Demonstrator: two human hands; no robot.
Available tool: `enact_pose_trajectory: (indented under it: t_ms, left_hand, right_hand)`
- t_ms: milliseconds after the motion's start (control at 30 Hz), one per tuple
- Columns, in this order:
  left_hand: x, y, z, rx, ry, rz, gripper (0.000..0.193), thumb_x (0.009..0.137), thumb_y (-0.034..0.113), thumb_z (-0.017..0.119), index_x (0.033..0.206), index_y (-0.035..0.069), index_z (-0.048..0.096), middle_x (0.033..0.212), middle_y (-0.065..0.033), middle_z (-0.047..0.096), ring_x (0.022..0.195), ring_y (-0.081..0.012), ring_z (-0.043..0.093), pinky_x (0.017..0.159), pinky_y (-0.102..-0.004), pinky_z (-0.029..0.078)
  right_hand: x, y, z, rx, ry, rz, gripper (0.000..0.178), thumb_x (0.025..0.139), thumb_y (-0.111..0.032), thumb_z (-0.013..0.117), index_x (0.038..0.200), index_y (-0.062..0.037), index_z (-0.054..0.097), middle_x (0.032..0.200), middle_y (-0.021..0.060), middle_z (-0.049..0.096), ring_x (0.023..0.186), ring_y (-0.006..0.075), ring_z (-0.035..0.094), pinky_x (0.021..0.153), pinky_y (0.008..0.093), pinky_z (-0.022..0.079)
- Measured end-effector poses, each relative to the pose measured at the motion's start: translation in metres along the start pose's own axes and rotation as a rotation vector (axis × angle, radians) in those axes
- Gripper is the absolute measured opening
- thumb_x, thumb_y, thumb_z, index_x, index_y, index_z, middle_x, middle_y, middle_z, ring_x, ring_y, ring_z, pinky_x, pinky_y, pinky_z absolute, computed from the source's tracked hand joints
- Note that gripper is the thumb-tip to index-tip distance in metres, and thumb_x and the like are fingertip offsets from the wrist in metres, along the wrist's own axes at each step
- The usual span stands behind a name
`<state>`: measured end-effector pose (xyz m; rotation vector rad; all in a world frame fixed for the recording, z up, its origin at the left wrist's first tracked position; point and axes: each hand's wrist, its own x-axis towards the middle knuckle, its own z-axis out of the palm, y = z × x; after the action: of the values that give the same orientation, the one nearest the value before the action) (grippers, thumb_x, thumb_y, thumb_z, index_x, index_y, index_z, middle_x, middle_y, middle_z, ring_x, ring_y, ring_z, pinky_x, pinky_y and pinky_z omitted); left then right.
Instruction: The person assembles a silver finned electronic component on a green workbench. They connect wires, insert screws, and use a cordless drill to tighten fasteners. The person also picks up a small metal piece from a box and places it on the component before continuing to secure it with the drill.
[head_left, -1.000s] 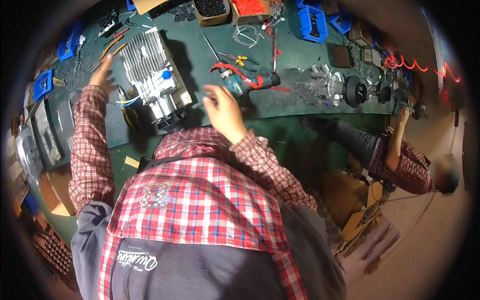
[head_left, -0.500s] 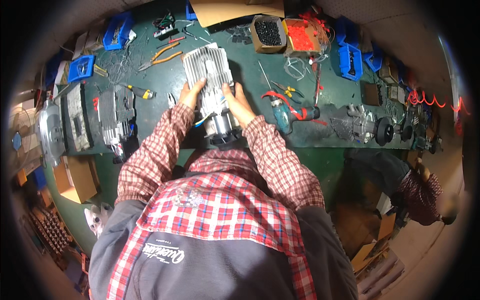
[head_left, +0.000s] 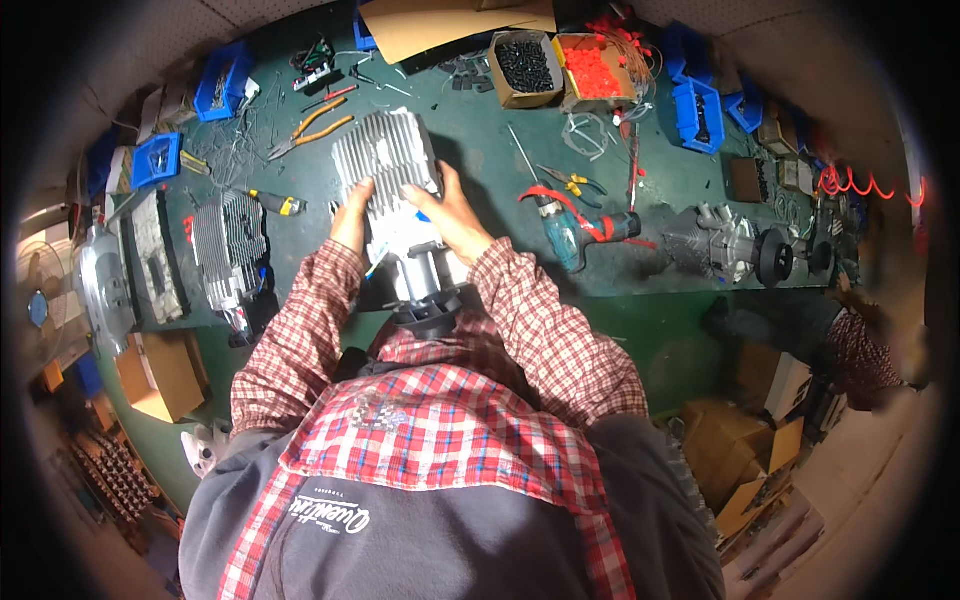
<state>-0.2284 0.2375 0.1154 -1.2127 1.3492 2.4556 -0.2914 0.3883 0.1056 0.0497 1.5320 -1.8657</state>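
Between my two hands is a finned silver metal motor unit, with a shiny cylinder and a black fan wheel at its near end. My left hand grips its left side, thumb on the fins. On the opposite side my right hand holds it, thumb lying across the housing beside a small blue part. Some of the fingers are hidden behind the unit. A thin blue and yellow wire sticks out near the left hand. A similar finned unit rests on the bench to the left.
On the green bench lie a teal cordless drill, pliers, yellow-black pliers and a screwdriver. Boxes of black parts and red parts stand behind. Another unit sits at right, near another person.
The motor unit has moved left and nearer to me, carried in both hands. My right hand now sits higher along it. At the far right the other person has shifted.
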Motion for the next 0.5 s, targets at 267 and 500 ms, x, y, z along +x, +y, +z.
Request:
enact_pose_trajectory:
  t_ms: [267, 500]
  left_hand:
    - [-0.006, -0.026, -0.002, 0.495, 0.172, 0.345, 0.066, 0.084, 0.041, 0.064, 0.130, -0.004, 0.049, 0.109, -0.0163, 0.063, 0.097, -0.0237, 0.061, 0.092, -0.0345, 0.047]
    - [-0.025, 0.015, 0.012, 0.511, 0.124, 0.362, 0.063, 0.087, 0.040, 0.061, 0.131, -0.003, 0.046, 0.115, -0.0131, 0.061, 0.103, -0.0218, 0.059, 0.093, -0.0328, 0.045]
  right_hand:
    - [-0.011, 0.025, -0.030, 0.427, -0.177, 0.044, 0.080, 0.084, -0.029, 0.069, 0.147, -0.0081, 0.024, 0.135, 0.0130, 0.047, 0.121, 0.0215, 0.048, 0.103, 0.0362, 0.039]
    - [-0.013, -0.021, -0.011, 0.369, -0.232, -0.029, 0.089, 0.081, -0.038, 0.073, 0.146, -0.0027, 0.024, 0.134, 0.0147, 0.048, 0.123, 0.0225, 0.046, 0.105, 0.0364, 0.037]
